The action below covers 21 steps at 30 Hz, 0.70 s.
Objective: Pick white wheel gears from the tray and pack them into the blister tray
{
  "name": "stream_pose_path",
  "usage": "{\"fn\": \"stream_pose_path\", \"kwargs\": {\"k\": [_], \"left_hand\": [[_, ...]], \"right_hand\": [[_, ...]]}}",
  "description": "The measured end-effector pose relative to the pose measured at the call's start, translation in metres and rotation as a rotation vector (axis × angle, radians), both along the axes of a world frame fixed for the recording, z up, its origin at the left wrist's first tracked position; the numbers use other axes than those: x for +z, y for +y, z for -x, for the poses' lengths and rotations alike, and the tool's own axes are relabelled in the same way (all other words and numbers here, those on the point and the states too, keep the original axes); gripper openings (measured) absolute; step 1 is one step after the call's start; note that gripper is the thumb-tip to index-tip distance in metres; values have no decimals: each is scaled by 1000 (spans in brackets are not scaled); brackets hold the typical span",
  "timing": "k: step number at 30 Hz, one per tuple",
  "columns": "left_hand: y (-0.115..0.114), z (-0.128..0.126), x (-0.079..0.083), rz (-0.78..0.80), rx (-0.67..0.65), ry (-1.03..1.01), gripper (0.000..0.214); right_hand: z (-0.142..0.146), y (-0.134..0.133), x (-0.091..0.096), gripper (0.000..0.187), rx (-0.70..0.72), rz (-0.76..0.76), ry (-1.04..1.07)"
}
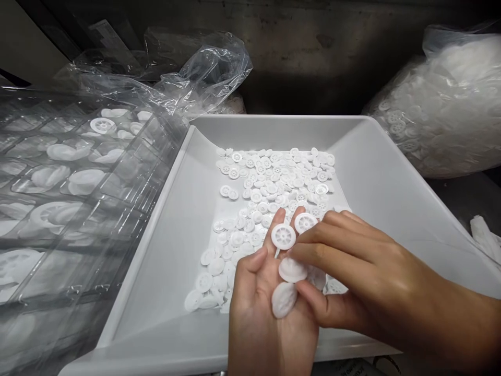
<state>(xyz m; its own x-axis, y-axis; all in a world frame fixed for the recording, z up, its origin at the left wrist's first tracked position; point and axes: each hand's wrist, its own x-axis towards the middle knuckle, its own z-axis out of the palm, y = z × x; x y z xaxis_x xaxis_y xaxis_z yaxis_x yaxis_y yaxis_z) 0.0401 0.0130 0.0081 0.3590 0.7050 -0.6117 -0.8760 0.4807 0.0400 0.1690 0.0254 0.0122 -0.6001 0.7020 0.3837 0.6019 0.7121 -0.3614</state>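
My left hand point(258, 300) is turned palm up over the bin, its fingers slightly curled around several small round white plastic discs. One spoked disc point(283, 237) stands near its fingertips, and a smooth-faced disc point(284, 300) lies on the palm. From the right, my right hand point(364, 271) reaches over the palm, thumb and fingers closed on another white disc point(293, 270). A further spoked disc point(305, 223) shows beside its fingertips. Parts of the handful are hidden behind the right fingers. Below both hands, many loose discs point(270, 177) cover the bottom of the white bin point(156, 245).
On the left stand clear plastic compartment trays point(129, 198) with white discs in their pockets. Crumpled clear plastic film point(211, 68) lies behind them. A large clear bag point(450, 104) full of white discs sits at the right, beside the bin's back corner.
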Motion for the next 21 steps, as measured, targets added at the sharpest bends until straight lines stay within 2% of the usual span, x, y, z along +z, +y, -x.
{"fn": "stream_pose_path", "kwargs": {"k": [5,10,15,21], "left_hand": [[-4,-1,-7,-62,27,-58,50],[-4,1,-10,-93,40,-110,51],[-4,6,-9,-107,43,-89,50],[-6,9,-11,-96,39,-158,62]], "right_hand": [[6,3,-3,20,-50,-36,8],[4,4,1,14,-103,-21,45],[-6,0,14,4,19,39,74],[-11,-7,14,13,185,-31,15]]}}
